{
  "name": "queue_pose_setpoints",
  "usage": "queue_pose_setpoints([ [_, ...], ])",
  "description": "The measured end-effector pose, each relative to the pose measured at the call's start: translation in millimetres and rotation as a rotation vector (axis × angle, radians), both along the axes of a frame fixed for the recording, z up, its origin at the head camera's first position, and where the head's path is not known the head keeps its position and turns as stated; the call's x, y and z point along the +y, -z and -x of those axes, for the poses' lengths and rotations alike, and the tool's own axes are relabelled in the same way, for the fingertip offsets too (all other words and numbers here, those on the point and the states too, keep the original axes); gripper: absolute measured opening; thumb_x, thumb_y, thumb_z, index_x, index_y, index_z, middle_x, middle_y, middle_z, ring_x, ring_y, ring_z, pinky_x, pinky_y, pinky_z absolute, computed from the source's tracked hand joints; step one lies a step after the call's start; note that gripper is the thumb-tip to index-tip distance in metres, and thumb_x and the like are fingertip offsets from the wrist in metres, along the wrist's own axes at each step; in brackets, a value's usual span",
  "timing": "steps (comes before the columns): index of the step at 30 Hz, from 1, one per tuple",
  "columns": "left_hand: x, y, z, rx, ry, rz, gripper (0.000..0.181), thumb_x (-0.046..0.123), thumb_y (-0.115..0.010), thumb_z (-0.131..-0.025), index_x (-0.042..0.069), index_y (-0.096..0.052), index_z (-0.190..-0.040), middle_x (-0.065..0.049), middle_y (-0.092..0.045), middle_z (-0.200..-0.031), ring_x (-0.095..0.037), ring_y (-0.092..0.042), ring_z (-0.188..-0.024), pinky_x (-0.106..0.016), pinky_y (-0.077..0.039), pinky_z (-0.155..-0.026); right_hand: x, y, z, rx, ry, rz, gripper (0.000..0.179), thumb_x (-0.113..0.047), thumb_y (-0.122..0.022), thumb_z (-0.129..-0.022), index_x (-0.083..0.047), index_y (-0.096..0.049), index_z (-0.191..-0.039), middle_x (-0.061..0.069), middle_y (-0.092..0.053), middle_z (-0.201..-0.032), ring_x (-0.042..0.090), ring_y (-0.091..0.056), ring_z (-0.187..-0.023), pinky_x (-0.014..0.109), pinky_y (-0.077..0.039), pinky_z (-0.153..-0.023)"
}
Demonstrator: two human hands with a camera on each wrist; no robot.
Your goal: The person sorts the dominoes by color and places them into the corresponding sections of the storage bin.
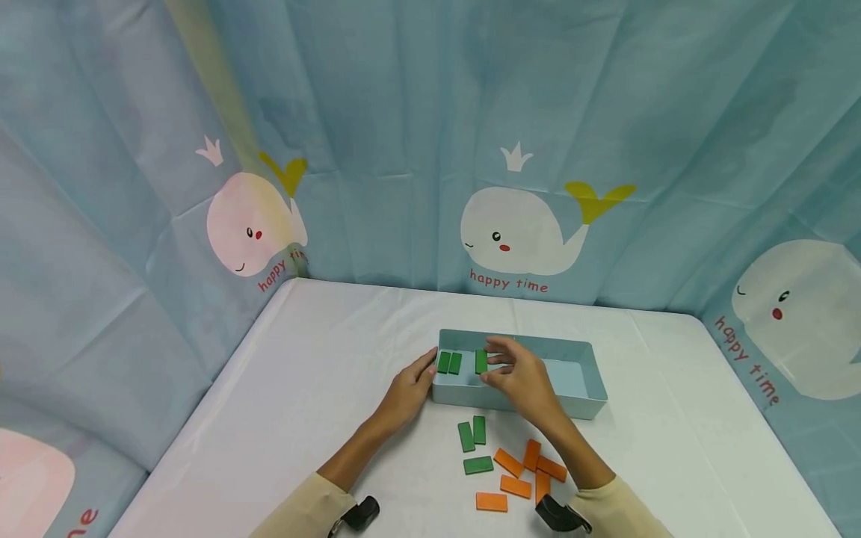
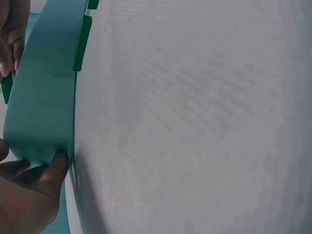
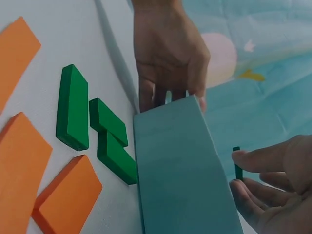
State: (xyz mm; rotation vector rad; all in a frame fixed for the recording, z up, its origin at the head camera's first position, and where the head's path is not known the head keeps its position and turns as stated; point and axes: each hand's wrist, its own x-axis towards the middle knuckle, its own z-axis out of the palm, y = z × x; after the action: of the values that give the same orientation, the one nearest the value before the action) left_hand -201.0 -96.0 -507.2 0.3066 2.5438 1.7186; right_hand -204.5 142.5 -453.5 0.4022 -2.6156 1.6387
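Note:
A light blue-green rectangular box [image 1: 471,394] sits on the white table. At its left end my left hand [image 1: 407,388] holds the end wall, fingertips against the outside; the left wrist view shows fingertips [image 2: 60,157] at the box's corner. My right hand [image 1: 523,377] is over the box, pinching a green domino-like block [image 1: 480,362] between thumb and fingers. In the right wrist view this block [image 3: 237,165] shows edge-on beyond the box's rim. Two more green blocks [image 1: 449,363] stand side by side inside, near the left end.
In front of the box, three green blocks [image 1: 478,465] lie on the white table [image 1: 323,359]. Several orange blocks [image 1: 516,487] are scattered to their right, some overlapping, close to my right forearm. A blue curtain [image 1: 390,149] with whale prints surrounds the table.

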Motion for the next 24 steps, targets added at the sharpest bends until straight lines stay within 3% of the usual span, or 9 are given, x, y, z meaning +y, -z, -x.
queue_pose_setpoints([
  [15,-1.5,-1.3,-1.4,0.001,0.007,-0.009,0.053,0.027,-0.043,-0.117,0.005,-0.036,-0.165,-0.013,-0.039,-0.169,-0.036,-0.032,-0.158,-0.057,-0.028,-0.129,-11.1,3.2,18.2,-0.003,0.016,-0.037,0.059,0.004,-0.082,-0.088,-0.004,-0.063,-0.144,0.013,-0.072,-0.131,0.032,-0.073,-0.114,0.041,-0.065,-0.091],
  [24,-0.6,-2.0,-2.1,0.002,0.007,0.003,0.053,0.024,-0.043,-0.117,0.004,-0.036,-0.165,-0.014,-0.039,-0.169,-0.037,-0.032,-0.158,-0.057,-0.028,-0.129,-14.5,9.5,26.4,-0.034,0.009,-0.038,0.060,0.005,-0.082,-0.088,-0.004,-0.062,-0.144,0.014,-0.072,-0.130,0.033,-0.072,-0.115,0.041,-0.065,-0.088],
])
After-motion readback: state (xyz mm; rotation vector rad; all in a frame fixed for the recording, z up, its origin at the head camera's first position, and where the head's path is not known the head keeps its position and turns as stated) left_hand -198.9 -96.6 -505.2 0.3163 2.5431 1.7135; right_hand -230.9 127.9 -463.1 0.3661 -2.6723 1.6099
